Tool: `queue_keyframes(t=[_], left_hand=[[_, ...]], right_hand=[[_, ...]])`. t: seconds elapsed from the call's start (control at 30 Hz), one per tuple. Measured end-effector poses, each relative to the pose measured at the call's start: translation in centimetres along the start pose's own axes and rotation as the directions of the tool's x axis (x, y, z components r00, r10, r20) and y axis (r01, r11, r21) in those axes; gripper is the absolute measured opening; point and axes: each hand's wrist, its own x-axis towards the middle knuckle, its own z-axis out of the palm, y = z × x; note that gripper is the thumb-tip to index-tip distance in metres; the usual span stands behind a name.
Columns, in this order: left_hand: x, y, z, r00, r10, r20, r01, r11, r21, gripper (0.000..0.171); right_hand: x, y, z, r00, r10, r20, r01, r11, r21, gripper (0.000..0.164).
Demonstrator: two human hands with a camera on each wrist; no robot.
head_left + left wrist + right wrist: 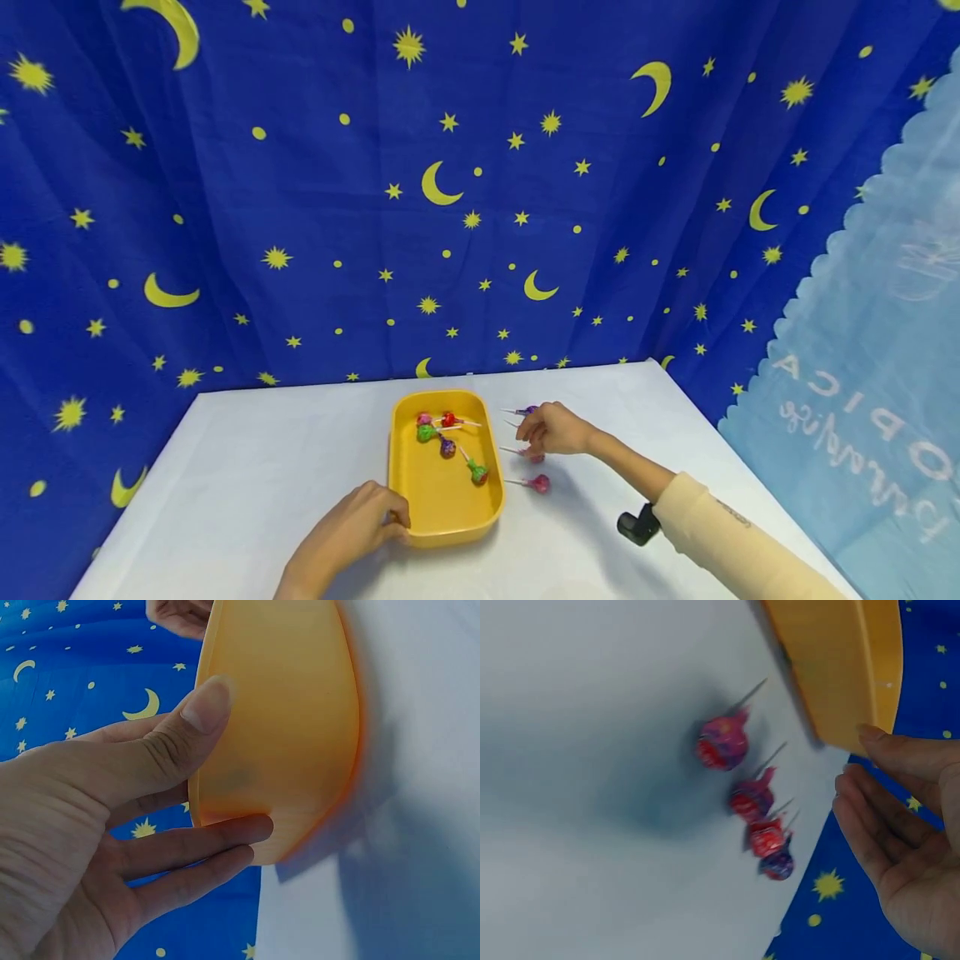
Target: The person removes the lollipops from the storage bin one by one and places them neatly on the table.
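A yellow plastic tray (442,510) stands on the white-covered table, with several wrapped lollipops inside, among them a green one (478,473) and a purple one (447,448). At the tray's near left corner my left hand (360,521) grips the rim, thumb on the outer wall in the left wrist view. To the right of the tray, several more lollipops lie in a row, sticks toward it; the nearest is pink (540,483). My right hand (557,429) hovers over the row, partly hiding it. Between its loosely bent fingers and thumb the right wrist view shows nothing held.
A black device (639,525) sits by the right wrist, near the cream sleeve (720,529). Behind the table hangs a blue curtain (337,208) with yellow moons and stars. A light blue printed cloth (885,333) hangs along the right side.
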Motion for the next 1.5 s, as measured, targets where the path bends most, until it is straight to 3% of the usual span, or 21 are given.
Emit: queue_keyframes(t=[0.17, 0.47, 0.83, 0.97, 1.2, 1.33, 1.43, 1.5], left_hand=[[0.0, 0.0, 0.0, 1.0, -0.004, -0.001, 0.004, 1.0, -0.017, 0.011], [0.4, -0.1, 0.2, 0.998, 0.061, -0.024, -0.062, 0.997, -0.048, 0.011], [0.1, 0.3, 0.4, 0.998, 0.043, -0.04, -0.045, 0.997, -0.057, 0.012], [0.1, 0.3, 0.3, 0.997, 0.048, -0.058, -0.05, 0.998, -0.033, 0.013], [0.2, 0.3, 0.4, 0.997, 0.049, -0.067, -0.051, 0.998, -0.023, 0.013], [0.2, 0.3, 0.4, 0.996, 0.055, -0.074, -0.057, 0.998, -0.024, 0.013], [0.2, 0.2, 0.4, 0.995, 0.058, -0.075, -0.06, 0.998, -0.029, 0.013], [0.2, 0.2, 0.4, 0.995, 0.059, -0.075, -0.061, 0.998, -0.034, 0.013]], right_hand=[[1.3, -1.6, -0.3, 0.999, -0.037, 0.006, 0.037, 0.998, -0.05, 0.019], [3.5, -4.1, 0.6, 0.994, -0.091, 0.06, 0.095, 0.993, -0.065, 0.023], [5.2, -6.1, 1.7, 0.992, -0.045, 0.118, 0.055, 0.995, -0.079, 0.025], [5.8, -6.1, 2.1, 0.99, -0.06, 0.131, 0.075, 0.991, -0.109, 0.026], [6.1, -6.0, 2.9, 0.986, -0.002, 0.166, 0.028, 0.987, -0.159, 0.026], [6.4, -6.0, 3.4, 0.983, -0.012, 0.183, 0.054, 0.972, -0.227, 0.02], [6.7, -6.1, 3.9, 0.981, -0.009, 0.196, 0.076, 0.939, -0.334, 0.006], [6.9, -6.3, 4.3, 0.981, 0.018, 0.192, 0.065, 0.905, -0.42, 0.01]])
